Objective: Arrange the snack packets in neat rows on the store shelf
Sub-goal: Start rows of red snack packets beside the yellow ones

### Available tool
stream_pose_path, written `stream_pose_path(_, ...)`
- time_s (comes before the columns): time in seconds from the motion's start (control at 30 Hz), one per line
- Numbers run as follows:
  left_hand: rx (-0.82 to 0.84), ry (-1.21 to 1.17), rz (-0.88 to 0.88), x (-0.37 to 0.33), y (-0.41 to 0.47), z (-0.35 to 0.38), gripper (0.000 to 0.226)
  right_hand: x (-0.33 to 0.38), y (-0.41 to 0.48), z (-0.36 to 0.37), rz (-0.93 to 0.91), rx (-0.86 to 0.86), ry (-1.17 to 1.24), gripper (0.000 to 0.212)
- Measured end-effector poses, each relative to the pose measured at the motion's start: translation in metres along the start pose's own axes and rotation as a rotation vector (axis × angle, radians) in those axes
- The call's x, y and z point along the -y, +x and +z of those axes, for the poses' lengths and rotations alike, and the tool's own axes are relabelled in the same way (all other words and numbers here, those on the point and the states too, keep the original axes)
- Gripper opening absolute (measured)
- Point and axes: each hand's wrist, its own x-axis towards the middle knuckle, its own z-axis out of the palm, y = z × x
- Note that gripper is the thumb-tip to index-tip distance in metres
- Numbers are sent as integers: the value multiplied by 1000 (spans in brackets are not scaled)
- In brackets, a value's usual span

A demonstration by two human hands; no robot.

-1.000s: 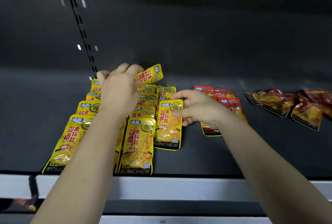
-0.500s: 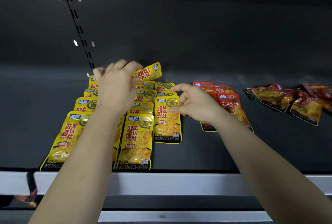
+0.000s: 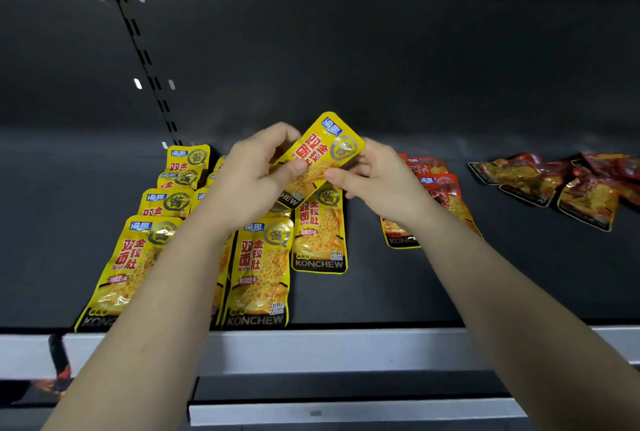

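A yellow snack packet (image 3: 325,153) is held tilted above the dark shelf (image 3: 398,292). My left hand (image 3: 252,181) pinches its lower left part, thumb on the front. My right hand (image 3: 377,178) holds its right edge, thumb near the lower front. Below them, several yellow packets (image 3: 258,271) lie overlapping in rows running front to back; my left forearm hides part of them. A row of red packets (image 3: 440,188) lies just right of the yellow ones, partly behind my right wrist.
A loose heap of red and orange packets (image 3: 554,185) lies at the right end of the shelf. A white price rail (image 3: 311,351) runs along the front edge. A slotted upright (image 3: 138,50) stands at the back left.
My left hand has lifted the yellow packet up and toward me, off the back of the rows. My right hand has left the front yellow packet and taken hold of the lifted one.
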Motion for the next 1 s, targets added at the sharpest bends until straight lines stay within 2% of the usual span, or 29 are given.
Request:
stream_pose_path(0.17,-22,-114,-7,-2,-1,-4,9,7,-3,3,-53,46,262,16)
stream_pose_path(0.3,-8,-60,1,-4,-3,-1,10,6,-2,3,-100,11,244,8)
stream_pose_path(0.53,-37,32,27,-2,-4,-1,10,5,-2,2,-103,57,174,12)
stream_pose_path(0.63,-48,148,92,1,-4,1,16,4,-2,2,-122,39,193,5)
stream_pose_path(0.7,-26,290,116,4,-4,2,29,4,-2,1,-123,-3,218,3)
stream_pose_path(0.83,31,474,28,13,-4,-2,58,7,-2,-6,-64,-164,289,8)
stream_pose_path(0.93,-31,538,-71,18,-4,-4,55,7,-2,-14,30,-213,372,11)
stream_pose_path(1.0,-54,631,-127,19,-4,-4,41,6,-4,-20,88,-99,376,9)
